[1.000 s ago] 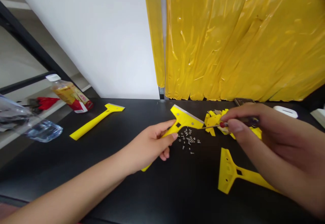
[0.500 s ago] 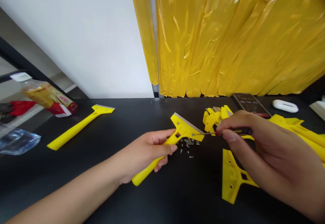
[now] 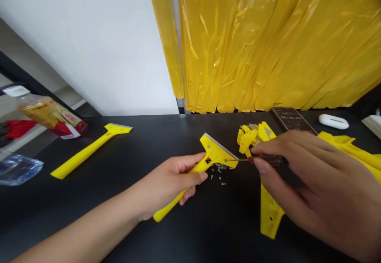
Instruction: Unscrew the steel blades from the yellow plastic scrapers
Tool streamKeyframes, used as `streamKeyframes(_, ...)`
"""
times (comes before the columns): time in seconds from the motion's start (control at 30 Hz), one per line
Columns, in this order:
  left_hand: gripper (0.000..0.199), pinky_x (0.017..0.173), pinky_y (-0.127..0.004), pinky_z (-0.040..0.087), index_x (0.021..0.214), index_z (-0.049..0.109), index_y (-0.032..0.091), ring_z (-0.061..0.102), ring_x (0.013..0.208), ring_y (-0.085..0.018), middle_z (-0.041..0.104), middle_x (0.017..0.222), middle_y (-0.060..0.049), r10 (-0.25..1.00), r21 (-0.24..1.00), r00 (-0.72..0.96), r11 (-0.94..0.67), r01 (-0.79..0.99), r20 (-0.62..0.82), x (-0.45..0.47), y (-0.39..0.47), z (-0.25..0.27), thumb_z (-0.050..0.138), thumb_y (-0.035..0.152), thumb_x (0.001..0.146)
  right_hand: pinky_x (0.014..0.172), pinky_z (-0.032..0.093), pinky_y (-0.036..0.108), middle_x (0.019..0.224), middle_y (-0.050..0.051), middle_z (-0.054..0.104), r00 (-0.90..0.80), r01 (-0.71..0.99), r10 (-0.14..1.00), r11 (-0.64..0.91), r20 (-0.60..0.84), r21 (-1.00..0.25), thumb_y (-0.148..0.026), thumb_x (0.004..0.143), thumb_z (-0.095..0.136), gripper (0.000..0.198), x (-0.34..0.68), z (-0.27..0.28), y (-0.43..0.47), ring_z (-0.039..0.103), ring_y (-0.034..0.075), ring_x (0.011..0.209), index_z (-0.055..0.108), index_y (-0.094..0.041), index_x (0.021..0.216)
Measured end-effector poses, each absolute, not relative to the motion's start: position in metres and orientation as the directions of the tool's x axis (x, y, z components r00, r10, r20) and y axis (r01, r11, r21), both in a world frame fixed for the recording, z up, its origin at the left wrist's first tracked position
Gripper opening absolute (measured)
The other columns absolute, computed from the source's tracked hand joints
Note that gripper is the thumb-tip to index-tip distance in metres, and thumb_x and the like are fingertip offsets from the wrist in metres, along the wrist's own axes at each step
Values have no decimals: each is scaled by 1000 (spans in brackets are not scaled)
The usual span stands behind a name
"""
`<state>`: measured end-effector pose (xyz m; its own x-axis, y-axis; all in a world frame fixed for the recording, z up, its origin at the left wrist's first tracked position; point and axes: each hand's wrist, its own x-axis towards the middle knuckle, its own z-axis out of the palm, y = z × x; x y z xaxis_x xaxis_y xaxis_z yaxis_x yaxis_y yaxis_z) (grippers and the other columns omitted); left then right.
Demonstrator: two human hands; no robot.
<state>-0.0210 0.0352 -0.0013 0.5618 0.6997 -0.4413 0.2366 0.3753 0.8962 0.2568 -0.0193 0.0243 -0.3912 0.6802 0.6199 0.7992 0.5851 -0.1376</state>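
Observation:
My left hand (image 3: 175, 181) is closed around the handle of a yellow scraper (image 3: 218, 151), whose metal blade edge faces up and to the right. Between the thumb and fingers of my right hand (image 3: 309, 187) is a small screwdriver (image 3: 266, 159) with a dark handle and a red collar. Its thin shaft reaches left, and the tip meets the screw at the right side of the scraper head. Several small screws and nuts (image 3: 220, 169) lie on the table just below the head. Partly under my right hand rests another yellow scraper body (image 3: 270, 215) with bare holes.
On the black table (image 3: 190, 241), a scraper with a blade (image 3: 89, 149) lies at left near a drink bottle (image 3: 53, 114) and clear plastic (image 3: 22, 169). Behind my right hand are yellow pieces (image 3: 251, 136), a phone (image 3: 290, 118), a white case (image 3: 333, 121) and yellow handles (image 3: 351, 147).
My right hand has shifted slightly left and turned, now covering more of the scraper body beneath it. The screwdriver tip stays at the screw. The whole view has moved a little.

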Motion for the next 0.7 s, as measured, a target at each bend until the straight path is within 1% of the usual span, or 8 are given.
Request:
streamKeyframes(0.13,64,58,-24,36,164,56,23,40,57,-9,51,68,8,716,893,537,319,316,-446,-17,30,-2,71,36,103,71,37,44,68,1,59,-411,876,679,480,608,56,-41,106,61,31,258,29,-28,57,24,66,53,-27,80)
streamKeyframes(0.23,67,56,-24,33,165,53,22,38,56,-9,49,67,8,727,891,521,307,335,-447,-16,29,-1,70,37,103,68,36,41,66,0,54,-470,842,648,533,599,83,-31,109,58,35,256,34,-28,52,21,61,48,-26,76)
streamKeyframes(0.3,63,58,-24,33,163,57,22,39,56,-8,52,72,7,729,892,520,312,327,-446,-17,30,1,71,36,103,71,39,40,73,1,59,-553,775,619,627,558,72,-20,110,51,28,254,37,-26,56,21,67,52,-25,82)
streamKeyframes(0.37,62,59,-24,35,162,59,23,41,55,-6,56,80,5,708,883,528,351,312,-468,-17,30,3,73,34,102,75,41,41,81,2,63,-578,754,620,654,531,58,-21,110,50,21,254,38,-25,60,22,74,56,-23,89)
streamKeyframes(0.47,73,55,-24,38,165,54,25,45,56,-7,57,84,4,641,840,556,487,239,-529,-17,29,4,79,31,97,70,41,39,82,1,65,-486,801,681,598,548,-33,-29,110,53,14,257,38,-26,61,21,73,60,-23,100)
streamKeyframes(0.53,79,52,-23,41,166,51,27,44,56,-9,53,80,5,594,794,576,583,173,-562,-17,28,4,82,30,94,74,46,37,92,1,69,-470,790,707,604,528,-105,-27,110,51,12,260,36,-27,67,19,81,62,-24,111)
streamKeyframes(0.6,77,50,-22,43,165,52,29,42,55,-9,50,78,6,567,753,584,647,121,-581,-17,27,4,82,28,94,81,50,36,103,1,73,-454,791,732,593,508,-148,-26,109,52,16,263,35,-27,71,19,91,63,-25,120)
streamKeyframes(0.7,73,49,-20,41,163,55,32,41,55,-7,49,78,6,537,714,594,695,91,-599,-17,28,4,81,24,95,78,51,34,104,0,75,-391,812,747,555,537,-181,-26,109,55,16,265,32,-25,73,18,87,63,-27,123)
